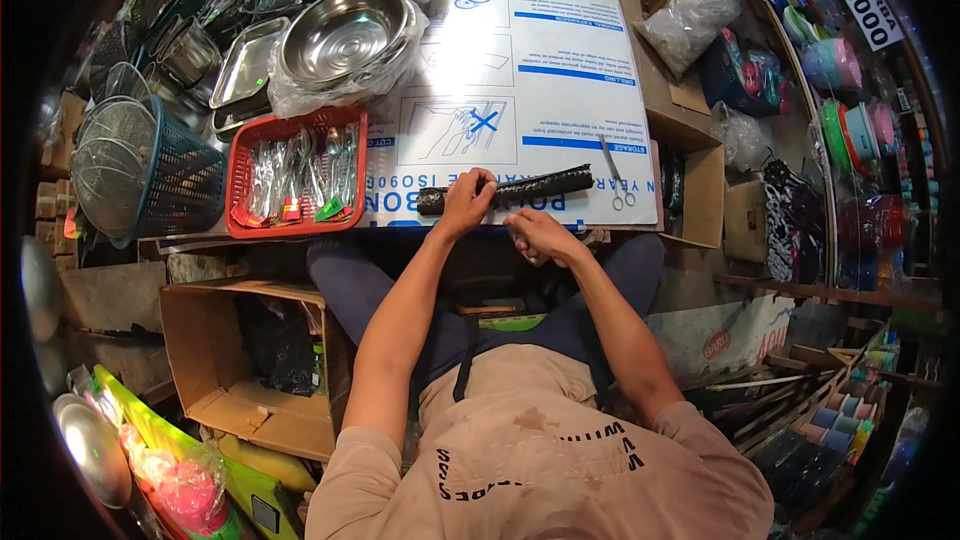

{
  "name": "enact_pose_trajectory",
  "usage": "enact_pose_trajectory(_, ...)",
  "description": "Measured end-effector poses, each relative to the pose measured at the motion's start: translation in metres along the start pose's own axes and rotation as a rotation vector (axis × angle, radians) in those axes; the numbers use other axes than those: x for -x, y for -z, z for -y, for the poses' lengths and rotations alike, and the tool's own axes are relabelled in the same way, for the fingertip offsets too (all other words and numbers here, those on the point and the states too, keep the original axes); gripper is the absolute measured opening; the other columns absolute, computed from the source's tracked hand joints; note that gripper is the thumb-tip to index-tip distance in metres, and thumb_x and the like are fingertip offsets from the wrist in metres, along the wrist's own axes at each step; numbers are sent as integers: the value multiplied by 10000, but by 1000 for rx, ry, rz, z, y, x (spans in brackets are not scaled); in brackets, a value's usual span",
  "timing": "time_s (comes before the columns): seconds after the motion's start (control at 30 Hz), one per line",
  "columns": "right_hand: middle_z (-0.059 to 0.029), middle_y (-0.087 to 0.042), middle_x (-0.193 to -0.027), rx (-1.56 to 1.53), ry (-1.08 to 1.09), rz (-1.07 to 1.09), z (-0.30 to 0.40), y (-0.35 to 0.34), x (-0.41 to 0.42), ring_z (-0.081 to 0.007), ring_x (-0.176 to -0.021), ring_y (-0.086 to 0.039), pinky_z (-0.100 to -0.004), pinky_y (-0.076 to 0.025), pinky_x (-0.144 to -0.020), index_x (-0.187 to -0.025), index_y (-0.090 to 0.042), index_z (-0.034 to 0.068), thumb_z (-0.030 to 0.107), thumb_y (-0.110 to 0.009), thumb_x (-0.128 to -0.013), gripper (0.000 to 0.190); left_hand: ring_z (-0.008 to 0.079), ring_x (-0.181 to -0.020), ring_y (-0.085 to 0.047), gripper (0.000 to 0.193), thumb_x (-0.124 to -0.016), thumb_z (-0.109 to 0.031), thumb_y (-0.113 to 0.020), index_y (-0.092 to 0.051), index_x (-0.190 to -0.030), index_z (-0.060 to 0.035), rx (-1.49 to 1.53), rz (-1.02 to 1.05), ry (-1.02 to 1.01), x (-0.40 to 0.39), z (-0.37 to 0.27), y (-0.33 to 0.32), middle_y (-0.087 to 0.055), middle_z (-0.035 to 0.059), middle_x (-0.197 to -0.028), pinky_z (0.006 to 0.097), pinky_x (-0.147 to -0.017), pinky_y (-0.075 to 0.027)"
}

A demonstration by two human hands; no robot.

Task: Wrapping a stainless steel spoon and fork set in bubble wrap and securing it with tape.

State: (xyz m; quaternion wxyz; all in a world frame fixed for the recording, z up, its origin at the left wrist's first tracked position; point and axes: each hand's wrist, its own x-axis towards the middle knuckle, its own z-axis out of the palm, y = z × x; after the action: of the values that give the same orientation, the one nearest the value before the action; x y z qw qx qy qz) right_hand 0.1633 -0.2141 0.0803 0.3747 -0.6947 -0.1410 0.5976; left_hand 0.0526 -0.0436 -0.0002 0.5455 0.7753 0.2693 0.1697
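My left hand (469, 201) grips a long, shiny black plastic roll (551, 181) near its left part, with the roll lying on the near part of a printed white sheet (577, 109). My right hand (546, 237) is at the near edge of the table, just below the roll and apart from it. Its fingers are curled, and whether something small sits inside them is hard to make out. To the right of the roll, a pair of metal scissors (613, 169) lies on the sheet, handles towards me.
Left of the sheet stands a red plastic basket (361, 172) of wrapped cutlery. Behind it are steel bowls (345, 37) in plastic and a blue basket (187, 180) with strainers. A cardboard box (705, 187) adjoins the table's right side; another open carton (247, 409) sits below left.
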Motion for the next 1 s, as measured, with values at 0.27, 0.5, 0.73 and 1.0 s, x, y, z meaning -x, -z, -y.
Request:
enact_pose_trajectory(0.27, 3, -533, -701, -180, 45, 22, 5, 12, 5, -94, -534, -491, -254, -416, -504, -1157, -633, 38, 299, -476, -1115, 307, 254, -1020, -654, 344, -960, -198, -681, -634, -1276, -71, 139, -27, 30, 0, -4, -1, -683, 111, -1055, 393, -902, -503)
enact_pose_trajectory(0.5, 3, -524, -688, -167, 111, -35, 40, 18, 9, -97, -522, -473, -271, -410, -505, -1142, -626, 33, 289, -476, -1119, 298, 311, -1091, -614, 419, -893, -127, -702, -652, -1306, -77, -60, -179, -266, 7, -13, 2, -684, 111, -1114, 426, -975, -496)
enact_pose_trajectory(0.73, 7, -540, -708, -125, 217, -3, 50, 16, -11, -77, -544, -472, -255, -395, -499, -1133, -646, 35, 325, -467, -1123, 341, 314, -1063, -607, 294, -860, -33, -730, -786, -1143, -90, -281, -131, -335, 18, -20, 2, -689, 98, -1087, 418, -956, -508)
enact_pose_trajectory(1.0, -74, -629, -758, -63, -116, -126, 50, 16, -59, -151, -573, -545, -311, -450, -516, -1003, -690, 34, 226, -520, -1040, 258, 298, -1025, -612, 366, -805, 44, -751, -795, -1138, -103, -279, -212, -426, 26, -23, -7, -702, 83, -1030, 399, -927, -518)
